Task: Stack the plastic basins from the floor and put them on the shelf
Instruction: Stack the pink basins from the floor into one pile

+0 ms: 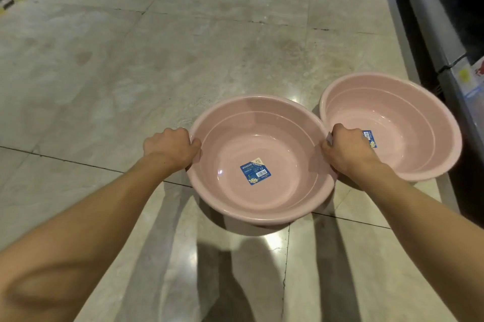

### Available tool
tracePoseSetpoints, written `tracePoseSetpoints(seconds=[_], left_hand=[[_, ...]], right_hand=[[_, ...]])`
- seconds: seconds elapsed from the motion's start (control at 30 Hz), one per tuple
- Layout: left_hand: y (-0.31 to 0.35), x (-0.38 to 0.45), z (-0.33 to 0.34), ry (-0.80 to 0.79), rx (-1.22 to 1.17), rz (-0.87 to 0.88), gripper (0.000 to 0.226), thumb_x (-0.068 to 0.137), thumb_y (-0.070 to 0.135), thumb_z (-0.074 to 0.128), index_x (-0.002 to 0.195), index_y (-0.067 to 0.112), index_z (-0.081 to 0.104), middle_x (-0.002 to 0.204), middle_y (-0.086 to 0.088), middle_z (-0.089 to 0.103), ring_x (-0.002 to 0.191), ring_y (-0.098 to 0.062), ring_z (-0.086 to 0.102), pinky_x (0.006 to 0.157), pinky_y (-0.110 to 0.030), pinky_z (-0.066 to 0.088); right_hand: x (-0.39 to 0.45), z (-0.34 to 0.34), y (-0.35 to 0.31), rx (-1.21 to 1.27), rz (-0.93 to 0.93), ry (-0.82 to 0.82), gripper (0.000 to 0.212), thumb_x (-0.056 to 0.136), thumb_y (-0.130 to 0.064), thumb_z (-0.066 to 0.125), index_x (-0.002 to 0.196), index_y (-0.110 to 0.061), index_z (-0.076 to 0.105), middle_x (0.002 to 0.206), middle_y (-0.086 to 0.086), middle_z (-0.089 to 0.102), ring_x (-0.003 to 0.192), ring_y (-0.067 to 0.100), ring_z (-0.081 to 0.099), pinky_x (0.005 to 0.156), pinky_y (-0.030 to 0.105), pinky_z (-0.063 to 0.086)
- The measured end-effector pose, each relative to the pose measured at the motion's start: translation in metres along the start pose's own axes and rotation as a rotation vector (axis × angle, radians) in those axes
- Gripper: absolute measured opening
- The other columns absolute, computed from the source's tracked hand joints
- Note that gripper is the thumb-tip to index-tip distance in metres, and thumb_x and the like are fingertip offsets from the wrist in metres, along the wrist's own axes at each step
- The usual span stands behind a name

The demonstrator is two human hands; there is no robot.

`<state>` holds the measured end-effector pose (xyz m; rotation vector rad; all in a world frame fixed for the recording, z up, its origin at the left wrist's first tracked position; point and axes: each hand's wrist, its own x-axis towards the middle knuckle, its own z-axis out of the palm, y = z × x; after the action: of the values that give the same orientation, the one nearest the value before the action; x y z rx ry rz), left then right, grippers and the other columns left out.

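Pink basin (pixel 262 190) (2 in view), opposite rims clenched in left hand (pixel 170 147) and right hand (pixel 348 150).

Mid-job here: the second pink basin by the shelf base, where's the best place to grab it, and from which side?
Take the second pink basin by its rolled rim, at two opposite points, coming from above. It sits open side up, tilted slightly, and its walls are smooth and sloped, so the rim is probably the only firm hold. The left hand and right hand grip the near basin that way.
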<state>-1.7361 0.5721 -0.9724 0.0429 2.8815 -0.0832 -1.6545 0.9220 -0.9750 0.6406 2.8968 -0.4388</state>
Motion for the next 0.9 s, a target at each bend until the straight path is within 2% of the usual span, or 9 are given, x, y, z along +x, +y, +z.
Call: tracePoseSetpoints(seconds=[0.1,0.27,0.37,0.5,0.57,0.7,0.8,0.9], left_hand=[[0.004,0.003,0.009,-0.003,-0.011,-0.003,0.043,0.097,0.055,0.038,0.092,0.018,0.061,0.072,-0.001,0.048,0.075,-0.030,0.053,0.067,-0.035,0.038],[0.003,0.006,0.026,-0.030,-0.031,-0.036,0.046,0.098,0.056,0.035,0.098,0.017,0.061,0.087,-0.006,0.056,0.079,-0.030,0.054,0.070,-0.036,0.039],[0.003,0.006,0.035,-0.038,-0.091,-0.053,0.045,0.098,0.056,0.033,0.099,0.017,0.056,0.090,-0.009,0.058,0.080,-0.031,0.055,0.071,-0.038,0.039],[0.007,0.000,0.046,-0.027,-0.238,-0.098,0.042,0.099,0.054,0.031,0.098,0.016,0.050,0.076,-0.003,0.050,0.073,-0.028,0.051,0.071,-0.039,0.038],[0.008,-0.002,0.047,-0.038,-0.297,-0.123,0.042,0.098,0.055,0.033,0.098,0.017,0.051,0.073,0.000,0.048,0.068,-0.025,0.050,0.070,-0.038,0.039],[0.001,-0.011,0.043,-0.194,-0.472,-0.128,0.049,0.082,0.065,0.046,0.095,0.024,0.068,0.083,-0.003,0.072,0.079,-0.028,0.069,0.080,-0.039,0.056],[-0.004,-0.022,0.045,-0.225,-0.505,-0.115,0.044,0.080,0.062,0.054,0.094,0.024,0.071,0.084,-0.003,0.075,0.079,-0.027,0.072,0.084,-0.043,0.059],[-0.002,-0.026,0.043,-0.202,-0.496,-0.131,0.036,0.083,0.053,0.059,0.092,0.020,0.070,0.083,-0.004,0.074,0.079,-0.028,0.071,0.082,-0.042,0.059]], right_hand=[[0.002,0.010,0.001,-0.011,-0.004,0.010,0.027,0.100,-0.022,0.050,0.109,0.004,0.052,0.107,0.039,0.062,0.099,0.053,0.060,0.070,0.042,0.035],[0.001,0.022,0.004,-0.038,-0.037,0.064,0.017,0.100,-0.022,0.048,0.097,-0.008,0.039,0.100,0.035,0.065,0.092,0.052,0.062,0.067,0.044,0.036],[-0.001,0.031,0.003,0.000,-0.011,0.057,0.017,0.099,-0.022,0.048,0.102,-0.008,0.040,0.101,0.034,0.064,0.093,0.051,0.062,0.069,0.045,0.036],[-0.009,0.038,0.006,0.086,0.037,0.018,0.020,0.099,-0.023,0.048,0.097,-0.007,0.037,0.102,0.034,0.065,0.089,0.051,0.061,0.069,0.043,0.037],[-0.009,0.038,0.010,0.089,0.060,-0.010,0.025,0.099,-0.030,0.049,0.096,-0.006,0.042,0.103,0.031,0.065,0.086,0.047,0.058,0.069,0.042,0.038],[-0.008,0.036,0.017,0.109,0.153,-0.122,0.037,0.094,-0.046,0.053,0.093,-0.009,0.061,0.104,0.024,0.067,0.086,0.038,0.056,0.074,0.039,0.044],[-0.012,0.038,0.019,0.132,0.154,-0.178,0.035,0.090,-0.048,0.055,0.093,-0.013,0.063,0.100,0.018,0.068,0.090,0.035,0.056,0.079,0.040,0.050],[-0.015,0.036,0.015,0.096,0.171,-0.170,0.030,0.087,-0.048,0.056,0.095,-0.019,0.059,0.095,0.010,0.060,0.092,0.035,0.057,0.076,0.038,0.046]])
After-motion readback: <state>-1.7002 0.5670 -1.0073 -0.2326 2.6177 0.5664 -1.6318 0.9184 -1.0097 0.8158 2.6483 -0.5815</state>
